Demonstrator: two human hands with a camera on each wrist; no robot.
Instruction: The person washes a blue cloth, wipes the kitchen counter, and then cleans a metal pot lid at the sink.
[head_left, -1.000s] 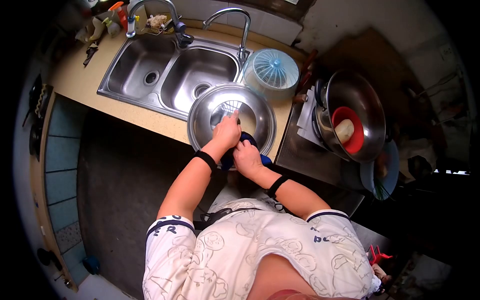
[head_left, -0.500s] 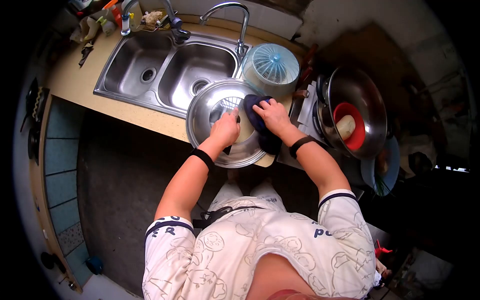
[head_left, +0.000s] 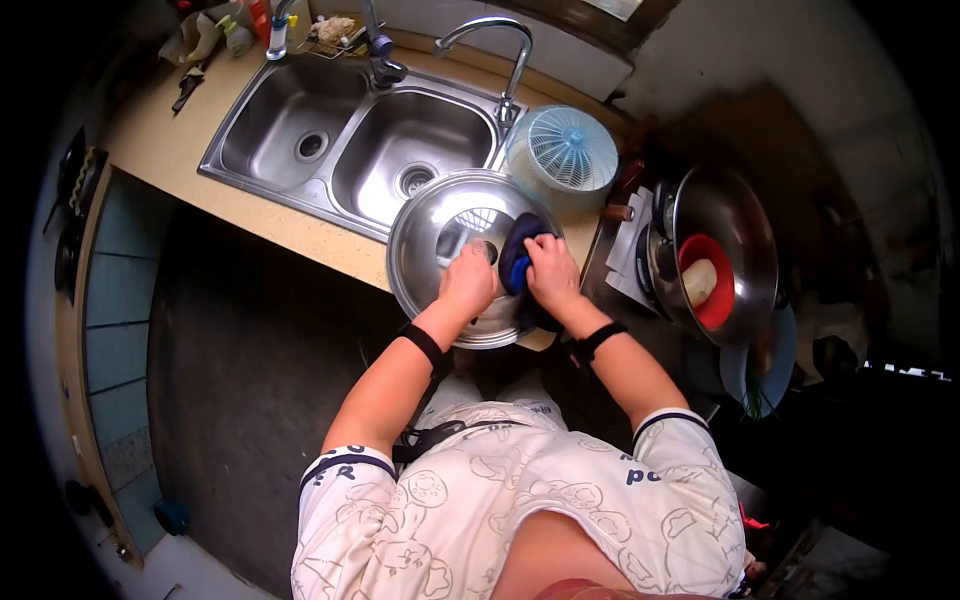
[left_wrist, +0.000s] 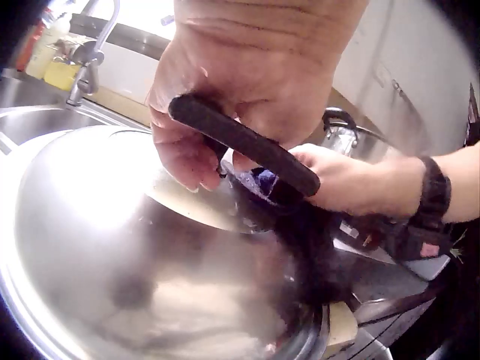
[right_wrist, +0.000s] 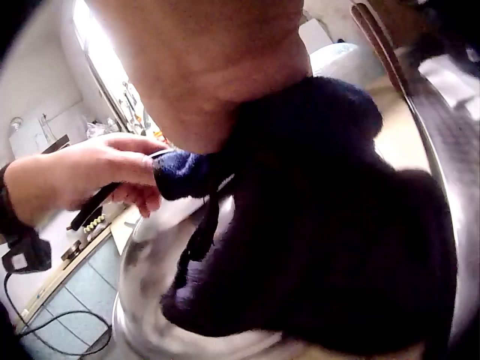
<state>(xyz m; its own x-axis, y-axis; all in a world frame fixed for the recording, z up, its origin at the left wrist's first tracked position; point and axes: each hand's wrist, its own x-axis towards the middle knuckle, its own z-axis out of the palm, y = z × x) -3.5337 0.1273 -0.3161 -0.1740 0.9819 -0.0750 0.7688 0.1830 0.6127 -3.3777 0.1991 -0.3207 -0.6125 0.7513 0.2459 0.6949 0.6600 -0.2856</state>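
A round steel lid (head_left: 425, 230) with a glass centre lies at the counter's front edge. My left hand (head_left: 468, 283) grips its black handle (left_wrist: 244, 142), which shows as a bar across the fingers in the left wrist view. To the right, my right hand (head_left: 552, 272) holds a dark blue cloth (head_left: 517, 245) against the lid's right part. In the right wrist view the cloth (right_wrist: 322, 225) hangs in folds and hides the right fingers and much of the lid; its bright blue part lies near my left hand (right_wrist: 97, 169).
Behind the lid is a double steel sink (head_left: 345, 190) with two taps. A blue mesh cover (head_left: 572, 148) stands at the back right. Farther right, a large steel bowl (head_left: 745, 225) holds a red bowl (head_left: 718, 302) with a pale lump (head_left: 700, 282), beside a blue basin (head_left: 775, 375).
My right hand and the cloth went from the lid's near side, beside my left hand, to its right part, then slightly back toward the middle. My left hand keeps its grip. The head view has shifted.
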